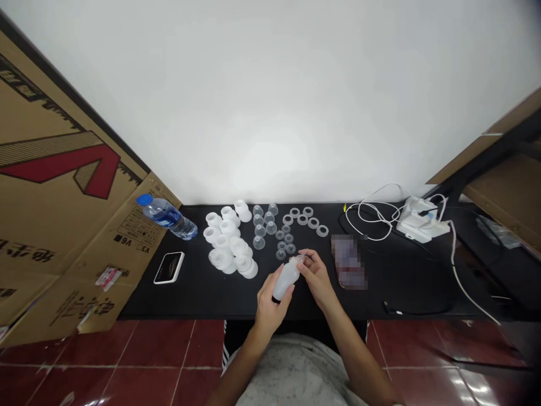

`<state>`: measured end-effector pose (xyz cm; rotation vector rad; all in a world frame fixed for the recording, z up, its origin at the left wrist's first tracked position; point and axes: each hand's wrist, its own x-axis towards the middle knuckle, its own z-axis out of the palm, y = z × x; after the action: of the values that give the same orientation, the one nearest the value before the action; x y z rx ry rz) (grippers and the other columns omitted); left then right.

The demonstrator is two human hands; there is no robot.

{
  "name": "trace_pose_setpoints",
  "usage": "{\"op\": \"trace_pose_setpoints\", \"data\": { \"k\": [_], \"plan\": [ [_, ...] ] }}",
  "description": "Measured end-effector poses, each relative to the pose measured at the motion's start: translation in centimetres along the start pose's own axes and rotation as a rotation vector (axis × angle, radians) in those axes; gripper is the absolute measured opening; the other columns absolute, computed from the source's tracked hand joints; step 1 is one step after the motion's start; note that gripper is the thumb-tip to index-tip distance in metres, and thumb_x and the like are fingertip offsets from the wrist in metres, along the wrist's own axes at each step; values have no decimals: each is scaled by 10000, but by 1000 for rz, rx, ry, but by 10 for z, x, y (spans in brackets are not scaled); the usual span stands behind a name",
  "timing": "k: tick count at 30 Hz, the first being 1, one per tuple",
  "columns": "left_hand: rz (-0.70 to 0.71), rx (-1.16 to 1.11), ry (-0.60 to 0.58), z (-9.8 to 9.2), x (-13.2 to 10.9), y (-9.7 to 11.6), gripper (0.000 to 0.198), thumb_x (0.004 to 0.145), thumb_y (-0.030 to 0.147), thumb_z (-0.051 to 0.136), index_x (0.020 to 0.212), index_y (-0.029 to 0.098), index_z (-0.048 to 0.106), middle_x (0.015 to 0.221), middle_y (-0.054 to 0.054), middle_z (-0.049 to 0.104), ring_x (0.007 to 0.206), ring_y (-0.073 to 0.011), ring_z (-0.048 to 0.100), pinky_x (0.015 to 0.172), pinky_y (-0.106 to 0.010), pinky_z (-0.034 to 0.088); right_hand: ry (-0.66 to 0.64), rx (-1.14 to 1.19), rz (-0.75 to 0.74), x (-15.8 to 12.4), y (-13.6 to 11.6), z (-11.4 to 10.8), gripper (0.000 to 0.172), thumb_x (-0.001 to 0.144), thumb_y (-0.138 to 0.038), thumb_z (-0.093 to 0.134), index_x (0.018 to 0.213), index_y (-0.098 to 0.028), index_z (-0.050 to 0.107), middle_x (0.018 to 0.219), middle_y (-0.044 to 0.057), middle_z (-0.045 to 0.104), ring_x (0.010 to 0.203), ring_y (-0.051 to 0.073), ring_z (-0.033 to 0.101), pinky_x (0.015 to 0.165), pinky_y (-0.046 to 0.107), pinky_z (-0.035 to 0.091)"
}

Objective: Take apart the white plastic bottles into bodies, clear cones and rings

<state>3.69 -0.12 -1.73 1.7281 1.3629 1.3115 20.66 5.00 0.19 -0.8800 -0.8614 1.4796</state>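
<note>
My left hand (271, 299) is wrapped round a whitish translucent bottle (287, 276), tilted with its neck up and to the right. My right hand (315, 276) pinches a small clear piece (301, 258) at the bottle's mouth; its exact shape is partly hidden by the fingers. Just beyond the hands lie several small clear teat-like discs (282, 246). Behind these are several clear rings (313, 223). Clear dome caps (259, 243) stand in rows further left, beside a group of white wide-necked bottle-like pieces (228, 227).
A water bottle (167, 217) leans at the left by a large cardboard box (71, 169). Near it lies a white-framed device (169, 267). To the right are a blurred-out phone-like object (349, 262), a white power strip (422, 219) and loose cables (376, 220). A white wall (270, 101) backs the black table (194, 299).
</note>
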Motion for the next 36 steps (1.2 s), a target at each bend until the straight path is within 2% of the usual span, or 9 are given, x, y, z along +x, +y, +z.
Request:
{"op": "trace_pose_setpoints", "data": {
  "k": [4,7,9,14,19,23,26,30,36],
  "plan": [
    [-31,-21,34,0,-5,-3,470,1043,375,690,1478,197,672,1362,-149,777,1187,-302,781,1025,-426,649,-18,-23,-43,-1,0,6,481,885,-500,917,1274,-303,712,1060,47,808,977,242,749,872,346,580],
    [-122,-151,-44,-2,-7,-4,489,1053,451,664,1463,184,673,1314,-140,801,851,-234,828,804,-365,701,-100,-11,-8,-5,-4,6,536,925,-575,856,1365,-293,736,1242,103,812,1095,279,749,949,401,582],
    [-153,-205,-98,-3,-7,-3,496,1065,459,642,1475,179,658,1284,-135,809,712,-190,798,714,-334,694,-127,-3,25,-8,-5,5,518,936,-597,834,1337,-275,771,1263,120,812,1102,293,751,958,419,578],
    [-2,-63,-64,-2,-3,0,396,1059,357,653,1407,180,712,1328,-152,790,1150,-292,794,997,-416,667,-35,-42,27,-8,-1,8,449,906,-564,874,1220,-247,827,1066,80,830,896,243,748,835,360,568],
    [72,5,75,1,-5,-2,389,1034,331,680,1384,167,724,1300,-162,804,1169,-308,794,1019,-434,657,4,-11,43,-6,2,18,478,889,-576,888,1237,-256,824,1114,94,848,975,274,763,906,393,578],
    [-77,-78,58,-1,-8,-3,415,1066,433,630,1328,131,738,1053,-138,848,826,-254,825,780,-362,687,-55,120,91,-7,-2,20,610,998,-743,658,1329,-250,798,1253,135,826,1156,329,744,1026,475,556],
    [-177,-181,-23,-2,-9,-2,477,1084,505,585,1329,123,732,773,-61,798,569,-191,726,586,-286,618,-86,154,92,-8,-4,19,541,1013,-686,678,1313,-256,809,1322,128,806,1279,344,701,1087,488,526],
    [-222,-238,-76,-2,-8,-4,485,1089,533,573,1315,135,736,676,-18,732,477,-133,603,506,-230,524,-41,66,70,-6,-3,17,374,1014,-566,744,1178,-251,858,1285,108,818,1219,319,711,1058,444,531],
    [-284,-296,-77,0,-9,-8,516,1087,564,571,1339,135,708,678,-8,703,449,-105,537,450,-200,443,4,-8,24,-1,-3,17,408,992,-613,754,1154,-257,867,1321,100,811,1148,305,717,1027,436,542]
  ]
}}
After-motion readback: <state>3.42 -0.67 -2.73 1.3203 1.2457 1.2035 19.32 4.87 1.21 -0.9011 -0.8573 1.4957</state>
